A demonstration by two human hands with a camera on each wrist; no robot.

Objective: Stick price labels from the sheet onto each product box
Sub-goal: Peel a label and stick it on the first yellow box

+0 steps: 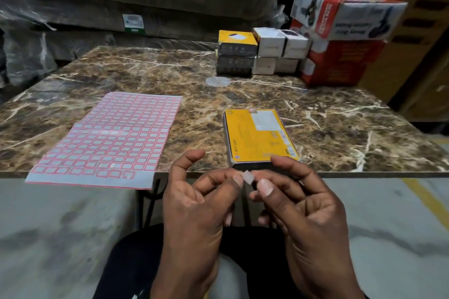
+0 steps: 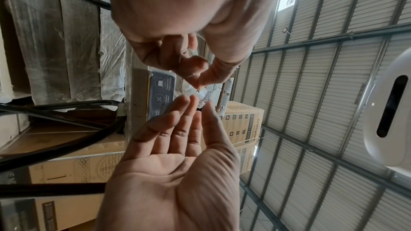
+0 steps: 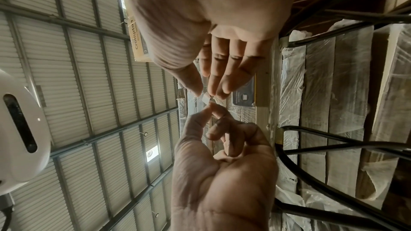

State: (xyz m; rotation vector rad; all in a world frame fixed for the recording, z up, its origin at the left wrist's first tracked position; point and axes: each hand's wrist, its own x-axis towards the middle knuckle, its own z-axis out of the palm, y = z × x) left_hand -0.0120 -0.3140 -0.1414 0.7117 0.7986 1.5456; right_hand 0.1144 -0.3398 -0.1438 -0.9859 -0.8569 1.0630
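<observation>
A small white label (image 1: 247, 175) hangs in the air just in front of the table's near edge, between both hands. My left hand (image 1: 233, 177) pinches its left edge with the thumb and a fingertip, the other fingers fairly straight and the index finger raised. My right hand (image 1: 261, 183) pinches the right edge between thumb and index finger. The wrist views show the same label (image 3: 205, 98) held between the two sets of fingertips. The pink-bordered label sheet (image 1: 107, 138) lies at the left, overhanging the edge. A yellow product box (image 1: 257, 138) lies flat just beyond my hands.
The brown marble table (image 1: 340, 133) carries stacked yellow-and-black boxes (image 1: 237, 53), white boxes (image 1: 279, 48) and large red-and-white boxes (image 1: 340, 39) at the back right. A clear round disc (image 1: 218, 81) lies near them. Plastic-wrapped bulky goods (image 1: 121, 7) stand behind the table.
</observation>
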